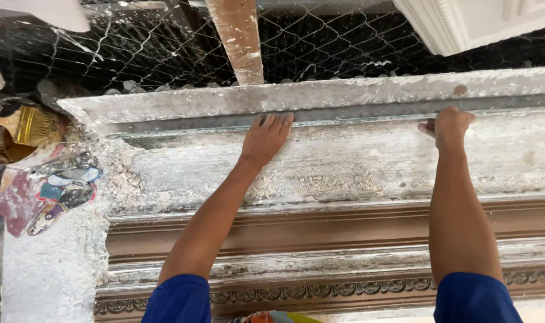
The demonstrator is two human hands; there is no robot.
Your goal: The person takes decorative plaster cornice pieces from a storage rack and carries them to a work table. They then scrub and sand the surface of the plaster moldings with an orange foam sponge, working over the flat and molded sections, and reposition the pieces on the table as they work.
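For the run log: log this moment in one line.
left hand flat on plaster mould edge | right hand gripping same edge | paintbrush lying far left

Plaster ledge (320, 96) blocks ahead; mould face (356, 161) between hands open.

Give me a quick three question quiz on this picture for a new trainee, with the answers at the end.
1. True or false: both hands rest on the far edge of the long plaster-caked mould.
2. Which hand has its fingers laid flat? A) left B) right
3. Fill in: a ____ with a gold band lies at far left.

Key:
1. True; left hand and right hand both touch that edge.
2. A; the right hand is curled.
3. Brush.
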